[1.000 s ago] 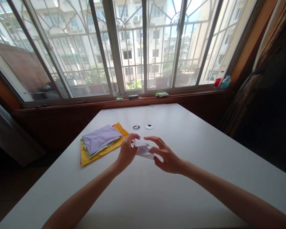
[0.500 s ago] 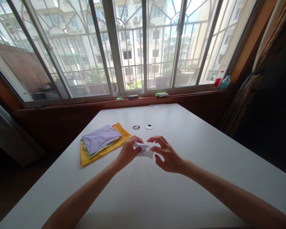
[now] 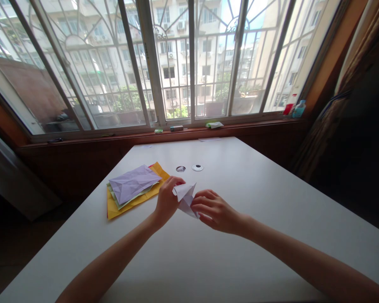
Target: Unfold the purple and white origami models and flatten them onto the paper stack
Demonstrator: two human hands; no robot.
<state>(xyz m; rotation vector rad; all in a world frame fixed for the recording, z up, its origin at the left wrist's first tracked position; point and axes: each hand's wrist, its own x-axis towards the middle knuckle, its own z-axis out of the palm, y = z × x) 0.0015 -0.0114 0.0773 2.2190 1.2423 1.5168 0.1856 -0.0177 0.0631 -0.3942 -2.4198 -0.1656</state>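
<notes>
A small folded sheet of pale lavender paper [image 3: 185, 198] is held above the white table [image 3: 189, 261], its upper part turned up into a pointed flap. My left hand [image 3: 168, 203] is closed around the paper's left side, thumb and fingers gripping it. At the lower right edge, my right hand [image 3: 219, 213] has its fingers and thumb drawn together on the paper. The fingertips partly cover that edge. Left of my hands lies a stack: a lavender paper envelope [image 3: 134, 182] over a pale green sheet [image 3: 139, 200], with yellow paper [image 3: 120, 212] underneath.
Beyond my hands, two round inserts [image 3: 197, 167] sit in the tabletop. A windowsill [image 3: 113, 139] behind the table carries a green-and-white packet [image 3: 214, 125], a small box [image 3: 176, 128] and a blue bottle [image 3: 299, 109]. A curtain [image 3: 341, 92] hangs at the right.
The paper has tilted, its flap now pointing up and its lower end toward me. My right hand's fingers, spread apart before, have closed in on its lower right edge. The stack stays put.
</notes>
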